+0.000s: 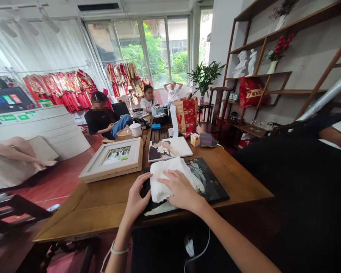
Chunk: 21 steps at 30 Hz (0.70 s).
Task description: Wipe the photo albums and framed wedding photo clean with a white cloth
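Note:
A dark glossy photo panel (208,185) lies on the wooden table (102,201) in front of me. A folded white cloth (166,172) rests on its left half. My right hand (182,189) lies flat on the cloth with fingers stretched out, pressing it onto the panel. My left hand (136,197) curls round the panel's left edge, fingers bent over it, holding it steady.
A cream framed photo (113,159) sits left on the table, a white photo album (170,148) behind the cloth. Farther back stand a white teapot (135,129), a red bag (186,115) and small boxes. Three people sit at the far end. A person in black is at my right.

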Available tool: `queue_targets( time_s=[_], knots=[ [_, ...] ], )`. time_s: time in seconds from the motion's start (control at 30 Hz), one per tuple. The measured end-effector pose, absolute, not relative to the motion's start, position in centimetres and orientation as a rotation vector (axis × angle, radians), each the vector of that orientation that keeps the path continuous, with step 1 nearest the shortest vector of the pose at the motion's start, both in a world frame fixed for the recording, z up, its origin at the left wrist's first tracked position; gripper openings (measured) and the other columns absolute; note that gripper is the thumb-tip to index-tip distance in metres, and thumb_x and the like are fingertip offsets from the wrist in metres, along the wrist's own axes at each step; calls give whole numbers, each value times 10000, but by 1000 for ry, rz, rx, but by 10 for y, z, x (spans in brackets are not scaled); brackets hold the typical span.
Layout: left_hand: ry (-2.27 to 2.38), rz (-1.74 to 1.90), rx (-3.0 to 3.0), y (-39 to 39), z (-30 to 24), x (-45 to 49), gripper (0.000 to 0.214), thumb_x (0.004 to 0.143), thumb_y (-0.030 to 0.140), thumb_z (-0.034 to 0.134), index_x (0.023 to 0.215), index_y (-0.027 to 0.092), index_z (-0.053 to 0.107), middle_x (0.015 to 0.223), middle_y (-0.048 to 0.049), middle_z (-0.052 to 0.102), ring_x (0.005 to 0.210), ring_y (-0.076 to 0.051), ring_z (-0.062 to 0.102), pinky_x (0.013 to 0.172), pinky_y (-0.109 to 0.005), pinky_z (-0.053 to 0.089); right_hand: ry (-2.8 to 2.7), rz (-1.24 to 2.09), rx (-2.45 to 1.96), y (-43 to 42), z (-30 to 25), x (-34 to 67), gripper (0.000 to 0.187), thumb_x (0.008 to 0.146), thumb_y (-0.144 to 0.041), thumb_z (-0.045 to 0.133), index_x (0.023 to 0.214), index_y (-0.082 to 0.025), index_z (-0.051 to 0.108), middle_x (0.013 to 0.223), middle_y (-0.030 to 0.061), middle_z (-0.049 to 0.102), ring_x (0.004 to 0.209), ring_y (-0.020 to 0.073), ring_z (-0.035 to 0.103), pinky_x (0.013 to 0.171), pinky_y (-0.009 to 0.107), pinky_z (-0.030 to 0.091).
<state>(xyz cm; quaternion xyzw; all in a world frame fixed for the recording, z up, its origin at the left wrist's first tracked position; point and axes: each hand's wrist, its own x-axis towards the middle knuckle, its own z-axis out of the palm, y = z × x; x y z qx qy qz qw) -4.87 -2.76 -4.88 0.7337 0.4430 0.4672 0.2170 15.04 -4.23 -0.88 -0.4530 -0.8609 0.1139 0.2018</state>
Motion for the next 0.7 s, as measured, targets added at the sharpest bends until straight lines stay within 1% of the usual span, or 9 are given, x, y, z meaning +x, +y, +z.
queue_targets(
  time_s=[0.13,0.2,0.3,0.37,0.43,0.5,0.6,0.7],
  knots=[
    [1168,1315,1964,-31,-45,-48,276,756,208,587,1028,209,633,1264,-108,530,1205,-252,515,922,-353,497,-2391,311,-1274,-47,-9,140,641,706,-208,579,1341,-214,490,1438,118,415,1337,289,304,1116,477,173],
    [1182,1305,1953,-31,-44,-48,265,748,218,598,1008,208,643,1261,-111,534,1199,-260,522,906,-354,507,-2394,313,-1270,-50,-8,140,644,703,-201,576,1341,-209,489,1435,120,419,1335,293,306,1118,480,167],
    [1218,1291,1963,-29,-46,-49,337,765,227,575,1099,209,615,1263,-112,550,1211,-255,514,953,-380,479,-2415,337,-1241,-54,-7,147,646,685,-180,570,1326,-210,504,1442,106,417,1339,280,312,1124,469,168],
    [1243,1270,1991,-27,-49,-50,401,787,227,551,1188,213,570,1312,-108,536,1256,-247,477,1038,-415,404,-2426,376,-1215,-60,-7,157,657,672,-151,552,1324,-216,506,1450,91,413,1348,259,310,1130,457,169],
    [1261,1213,2029,-25,-52,-51,430,819,228,520,1249,223,533,1395,-97,478,1312,-237,416,1105,-437,311,-2424,420,-1208,-68,-7,169,682,656,-114,523,1327,-233,501,1452,66,416,1356,233,311,1137,446,166],
    [1253,1142,2060,-24,-55,-52,425,854,229,472,1277,234,516,1445,-80,427,1348,-222,365,1132,-437,259,-2413,446,-1231,-75,-7,183,716,630,-80,495,1325,-254,502,1449,38,423,1359,211,314,1144,436,163],
    [1213,1087,2083,-23,-57,-51,427,878,218,418,1296,237,504,1441,-65,436,1361,-199,344,1144,-427,242,-2380,422,-1312,-77,-8,206,769,587,-52,471,1327,-258,500,1451,29,421,1359,200,321,1148,429,167],
    [1219,1123,2104,-24,-52,-49,410,882,215,413,1278,231,522,1424,-65,455,1340,-199,378,1138,-430,257,-2311,335,-1416,-65,-12,228,748,584,-45,451,1309,-214,523,1426,59,453,1336,211,361,1141,435,200]
  ],
)
